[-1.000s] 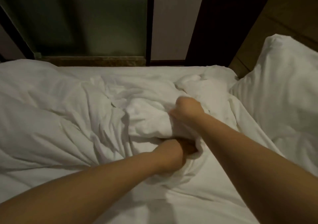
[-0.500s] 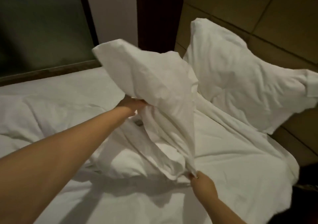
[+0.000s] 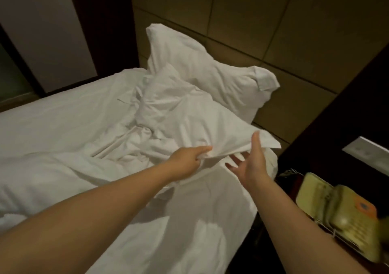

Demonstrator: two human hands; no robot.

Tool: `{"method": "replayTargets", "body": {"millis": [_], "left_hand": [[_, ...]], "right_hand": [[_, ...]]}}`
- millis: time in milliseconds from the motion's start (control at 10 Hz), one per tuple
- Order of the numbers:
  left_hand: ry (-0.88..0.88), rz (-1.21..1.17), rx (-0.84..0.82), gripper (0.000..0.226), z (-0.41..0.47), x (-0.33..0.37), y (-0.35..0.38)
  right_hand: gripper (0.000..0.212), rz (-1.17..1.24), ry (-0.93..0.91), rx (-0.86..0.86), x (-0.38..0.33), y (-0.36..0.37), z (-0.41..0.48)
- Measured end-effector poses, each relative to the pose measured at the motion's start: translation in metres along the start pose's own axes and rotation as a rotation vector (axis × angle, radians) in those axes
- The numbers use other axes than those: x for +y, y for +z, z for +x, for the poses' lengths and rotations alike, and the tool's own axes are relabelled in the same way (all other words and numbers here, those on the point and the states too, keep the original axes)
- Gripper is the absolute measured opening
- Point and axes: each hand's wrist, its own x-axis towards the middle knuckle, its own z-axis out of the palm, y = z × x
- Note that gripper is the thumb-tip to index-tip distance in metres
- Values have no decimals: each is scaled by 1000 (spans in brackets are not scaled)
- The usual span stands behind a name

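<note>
Pillow (image 3: 189,115), soft crumpled white cloth: left hand (image 3: 187,161) pinches its edge; right hand (image 3: 251,164), fingers spread, touches it.

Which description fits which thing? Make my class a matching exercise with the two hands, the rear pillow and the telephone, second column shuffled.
Column one:
1 left hand
2 right hand
3 rear pillow
4 telephone

Column two:
A leans against the padded wall
B pinches the front pillow at its edge
C lies to the right of the bed
D fingers spread at the front pillow's corner

Pairs: 1-B, 2-D, 3-A, 4-C.
</note>
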Motion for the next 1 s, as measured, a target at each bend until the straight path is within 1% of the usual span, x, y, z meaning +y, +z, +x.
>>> {"method": "replayTargets", "body": {"millis": [100, 200, 300, 400, 500, 600, 700, 800, 900, 1000], "left_hand": [[42, 137, -198, 54, 4, 14, 27], [79, 225, -426, 55, 9, 32, 48], [76, 245, -519, 50, 23, 51, 60], [45, 195, -384, 45, 52, 66, 62], [-9, 191, -239, 45, 94, 75, 67], [-55, 280, -192, 51, 134, 75, 81], [-78, 403, -229, 59, 163, 79, 103], [-46, 498, -284, 64, 189, 91, 126], [18, 562, -326, 65, 217, 103, 148], [62, 586, -337, 63, 245, 108, 168]], "right_hand": [[72, -64, 134, 73, 17, -35, 12], [46, -4, 294, 146, 34, -69, 26], [33, 51, 315, 274, 47, -100, 46], [31, -120, 263, 377, 41, -118, 69], [32, -271, 198, 416, 26, -138, 98], [31, -276, 177, 376, 16, -169, 122], [39, -278, 173, 294, 32, -200, 136], [41, -381, 252, 298, 60, -222, 146], [36, -320, 335, 316, 79, -231, 155], [32, -312, 364, 359, 84, -234, 165]]}}
